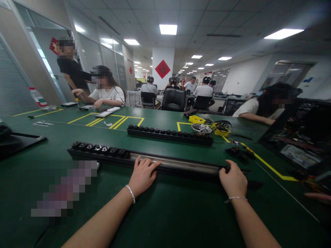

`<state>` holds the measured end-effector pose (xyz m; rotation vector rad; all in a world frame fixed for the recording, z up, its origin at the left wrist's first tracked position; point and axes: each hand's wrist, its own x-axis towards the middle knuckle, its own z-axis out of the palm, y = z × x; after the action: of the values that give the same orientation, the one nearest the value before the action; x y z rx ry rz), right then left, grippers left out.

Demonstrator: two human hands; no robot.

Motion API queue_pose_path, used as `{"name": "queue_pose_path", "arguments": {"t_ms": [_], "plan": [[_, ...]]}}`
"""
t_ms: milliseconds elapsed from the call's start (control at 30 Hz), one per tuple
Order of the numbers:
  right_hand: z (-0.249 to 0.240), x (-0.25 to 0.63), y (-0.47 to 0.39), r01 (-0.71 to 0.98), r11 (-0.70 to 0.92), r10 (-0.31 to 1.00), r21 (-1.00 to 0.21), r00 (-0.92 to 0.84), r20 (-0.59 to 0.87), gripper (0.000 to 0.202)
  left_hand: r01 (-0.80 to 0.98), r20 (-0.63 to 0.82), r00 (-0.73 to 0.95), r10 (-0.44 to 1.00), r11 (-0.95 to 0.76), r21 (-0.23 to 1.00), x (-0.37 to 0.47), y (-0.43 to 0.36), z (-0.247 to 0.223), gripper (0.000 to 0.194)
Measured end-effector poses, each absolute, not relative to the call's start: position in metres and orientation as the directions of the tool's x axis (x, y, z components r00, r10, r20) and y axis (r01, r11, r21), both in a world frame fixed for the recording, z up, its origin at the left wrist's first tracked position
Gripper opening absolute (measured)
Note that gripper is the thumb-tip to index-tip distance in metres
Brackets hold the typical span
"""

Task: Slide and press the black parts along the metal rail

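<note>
**Two hands on one long black bar point(191, 174): left hand point(144, 177) near its middle, right hand point(234, 179) toward its right end**

Nearest, a silvery bracelet point(130, 194) circles the left wrist, and another thin band point(236, 198) circles the right. To the left, a pixelated object point(67, 189) lies on the green counter point(186, 213).

The long black bar lies crosswise just beyond the forearms. The left hand's fingers are spread, their tips on its bare metal channel point(186, 166). The right hand's fingers curl about a small dark piece point(227, 168) there; whether they pinch it, I cannot tell. Black modules point(98, 148) fill the bar's left part in a row.

At the right edge stands an open black case point(297, 137) with parts inside. Dark parts point(236, 153) lie beyond the right hand.

Farther off, a second bar point(170, 132) lies roughly parallel, lined with modules. Behind its right end sit a metal bowl point(201, 128) and a yellow box point(197, 119).

Across the counter, a seated person in a white top point(111, 94) leans over work; someone in black point(72, 69) stands behind. Well beyond, a red diamond point(162, 69) hangs on a white pillar point(162, 54).
</note>
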<state>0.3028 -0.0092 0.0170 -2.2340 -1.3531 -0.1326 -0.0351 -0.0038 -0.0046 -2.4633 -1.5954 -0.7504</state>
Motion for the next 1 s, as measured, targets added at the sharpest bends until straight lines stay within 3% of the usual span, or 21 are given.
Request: {"name": "queue_pose_path", "arguments": {"t_ms": [1000], "plan": [[0.018, 0.318, -0.01, 0.824, -0.407, 0.775, -0.395, 0.54, 0.329, 0.047, 0.881, 0.452, 0.321, 0.832, -0.438, 0.18, -0.034, -0.004, -0.004, 0.044]]}}
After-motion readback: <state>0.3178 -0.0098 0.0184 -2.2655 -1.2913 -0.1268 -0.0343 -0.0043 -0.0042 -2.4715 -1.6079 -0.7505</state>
